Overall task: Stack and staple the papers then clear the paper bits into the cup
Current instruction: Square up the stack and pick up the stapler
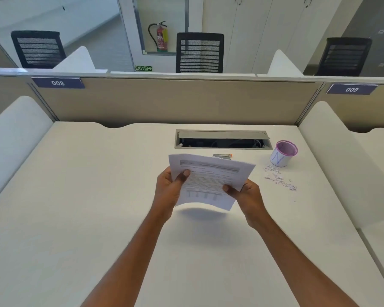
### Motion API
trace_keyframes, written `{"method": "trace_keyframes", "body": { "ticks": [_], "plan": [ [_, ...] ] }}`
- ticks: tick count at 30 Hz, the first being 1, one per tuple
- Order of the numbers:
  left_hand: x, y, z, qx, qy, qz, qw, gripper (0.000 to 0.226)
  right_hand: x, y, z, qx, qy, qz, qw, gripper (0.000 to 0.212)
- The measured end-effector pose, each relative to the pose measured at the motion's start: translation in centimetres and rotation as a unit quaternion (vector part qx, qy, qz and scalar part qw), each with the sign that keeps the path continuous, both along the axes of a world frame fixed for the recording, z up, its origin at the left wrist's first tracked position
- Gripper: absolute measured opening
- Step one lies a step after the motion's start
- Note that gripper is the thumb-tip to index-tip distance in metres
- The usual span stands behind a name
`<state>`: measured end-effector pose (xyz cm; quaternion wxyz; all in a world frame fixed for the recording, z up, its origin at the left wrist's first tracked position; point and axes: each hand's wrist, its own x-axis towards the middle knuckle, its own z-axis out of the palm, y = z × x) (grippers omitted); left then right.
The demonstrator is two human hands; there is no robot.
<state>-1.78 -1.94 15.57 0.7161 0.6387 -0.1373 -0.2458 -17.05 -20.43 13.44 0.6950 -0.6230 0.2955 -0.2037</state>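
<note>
Printed white papers [211,178] hang in the air above the middle of the desk, held from both sides. My left hand [170,191] grips their left edge with the thumb on top. My right hand [245,196] pinches the lower right edge. Just behind the papers a small stapler [222,156] with an orange tip lies on the desk, partly hidden by the sheets. To the right stands a pink mesh cup [283,155] with a white label marked N. Several small paper bits [278,177] lie scattered in front of the cup.
An open cable tray [223,140] is sunk into the white desk [98,196] behind the stapler. A beige partition [164,100] closes the far side, and white dividers [333,156] stand at left and right.
</note>
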Motion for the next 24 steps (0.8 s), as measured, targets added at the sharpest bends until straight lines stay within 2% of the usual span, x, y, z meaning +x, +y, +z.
{"method": "trace_keyframes", "body": {
  "ticks": [8, 24],
  "plan": [
    [-0.3, -0.2, -1.5, 0.045, -0.001, -0.015, 0.999, 0.023, 0.4, 0.3, -2.4, 0.031, 0.04, -0.004, 0.999, 0.032],
    [0.3, 0.0, -3.1, 0.064, 0.009, -0.011, 0.998, 0.024, 1.2, 0.6, -3.6, 0.034, 0.055, -0.002, 0.998, 0.039]
  ]
}}
